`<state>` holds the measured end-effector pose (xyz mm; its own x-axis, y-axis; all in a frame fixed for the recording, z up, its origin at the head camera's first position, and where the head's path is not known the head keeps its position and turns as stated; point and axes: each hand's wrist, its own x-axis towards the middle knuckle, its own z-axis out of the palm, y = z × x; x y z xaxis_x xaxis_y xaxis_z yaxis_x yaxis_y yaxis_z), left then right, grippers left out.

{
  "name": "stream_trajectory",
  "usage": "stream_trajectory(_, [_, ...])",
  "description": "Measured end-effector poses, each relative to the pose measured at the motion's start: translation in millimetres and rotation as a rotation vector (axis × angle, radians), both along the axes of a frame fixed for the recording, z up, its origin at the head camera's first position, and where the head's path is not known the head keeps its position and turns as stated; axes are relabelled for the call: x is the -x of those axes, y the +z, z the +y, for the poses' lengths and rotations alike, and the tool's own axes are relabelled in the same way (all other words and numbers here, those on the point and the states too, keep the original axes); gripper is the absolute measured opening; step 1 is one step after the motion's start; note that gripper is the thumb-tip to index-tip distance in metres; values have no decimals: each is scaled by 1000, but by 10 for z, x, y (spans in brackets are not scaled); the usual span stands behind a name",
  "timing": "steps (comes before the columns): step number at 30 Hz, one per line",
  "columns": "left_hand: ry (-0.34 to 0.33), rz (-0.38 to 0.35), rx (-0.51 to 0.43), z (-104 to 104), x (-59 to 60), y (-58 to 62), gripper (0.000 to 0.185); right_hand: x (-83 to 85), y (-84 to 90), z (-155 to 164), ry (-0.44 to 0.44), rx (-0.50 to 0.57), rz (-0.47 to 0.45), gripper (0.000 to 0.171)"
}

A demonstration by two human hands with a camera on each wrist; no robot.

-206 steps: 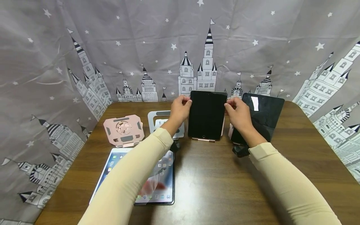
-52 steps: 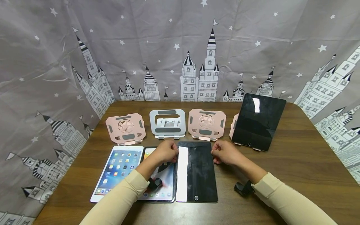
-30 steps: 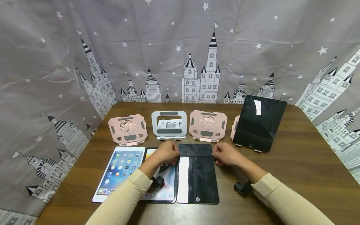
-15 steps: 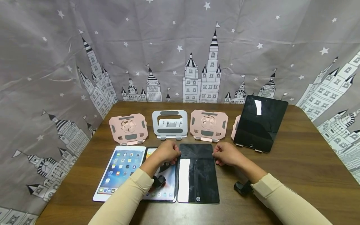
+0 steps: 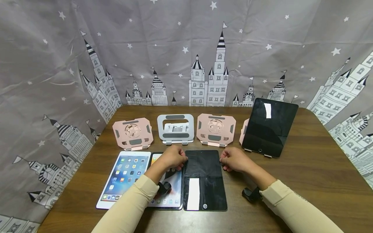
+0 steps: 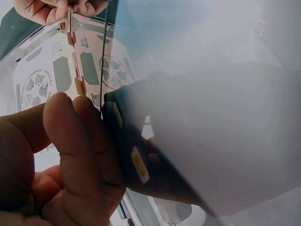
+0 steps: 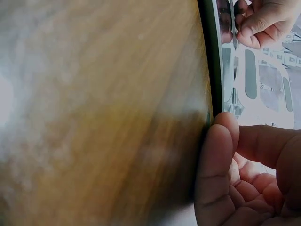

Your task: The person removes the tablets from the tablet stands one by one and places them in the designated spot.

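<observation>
Dark tablet (image 5: 205,180): flat on the wood table (image 5: 306,181), glossy black glass, rectangular with rounded corners, a white glare strip near its home button. Held at its far corners from both sides. Left hand (image 5: 174,157) curled, fingertips on the far-left corner; in the left wrist view, fingers (image 6: 75,155) bunched against the thin black edge. Right hand (image 5: 233,159) curled at the far-right corner; in the right wrist view, thumb (image 7: 217,160) pressed to the tablet's rim where glass meets wood grain.

Under the left forearm, another tablet (image 5: 169,191) with a lit screen, lying edge to edge with the dark one. Further left of that hand, a white tablet (image 5: 125,176) showing rows of icons, also flat.

Just beyond both hands, a row of tilted stands: pink stand (image 5: 133,133), silver stand (image 5: 175,128), second pink stand (image 5: 216,129), all octagonal plates with cut-outs. Beyond and right of the right hand, a big tablet (image 5: 269,127) propped upright, black, glossy.

Bare wood right of the right hand, out to the rounded table corner. Grey castle-print cloth (image 5: 186,51) behind.
</observation>
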<state>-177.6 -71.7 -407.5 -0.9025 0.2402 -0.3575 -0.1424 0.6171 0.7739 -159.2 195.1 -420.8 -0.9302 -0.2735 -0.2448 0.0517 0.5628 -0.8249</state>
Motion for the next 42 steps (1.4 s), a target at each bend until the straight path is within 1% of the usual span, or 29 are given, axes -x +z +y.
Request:
stream_trajectory(6, [-7,3,1,15,6,-5,14,-4,-8,15,3,21,5,6])
stream_trajectory(9, [-26,12,12,22,3,-1,13,-11,-17,39,11,50,8,4])
stream_trajectory(14, [-101,40,61,69,7,49,17,-57,28,110,43,74,43,5])
stream_trajectory(18, [-175,92,109,175,42,135,21,-100,140,238,20,40,96,8])
stream_trajectory(21, [-225,137,108,292,100,213,22,-119,231,386,-6,-19,167,11])
stream_trajectory(24, [-277,196,98,435,179,306,21,-132,319,555,-38,-50,221,13])
stream_trajectory(28, [-336,281,113,652,279,433,18,-140,448,785,-100,-40,244,18])
stream_trajectory(30, [-355,310,116,760,324,495,17,-137,514,904,-135,-41,258,21])
stream_trajectory(35, [-361,366,79,1034,430,612,16,-113,659,1217,-219,-67,337,26])
stream_trajectory(39, [-350,388,29,1250,469,657,15,-89,712,1451,-287,-79,393,25])
stream_trajectory(42, [-340,410,-16,1406,491,676,14,-61,736,1593,-341,-71,416,24])
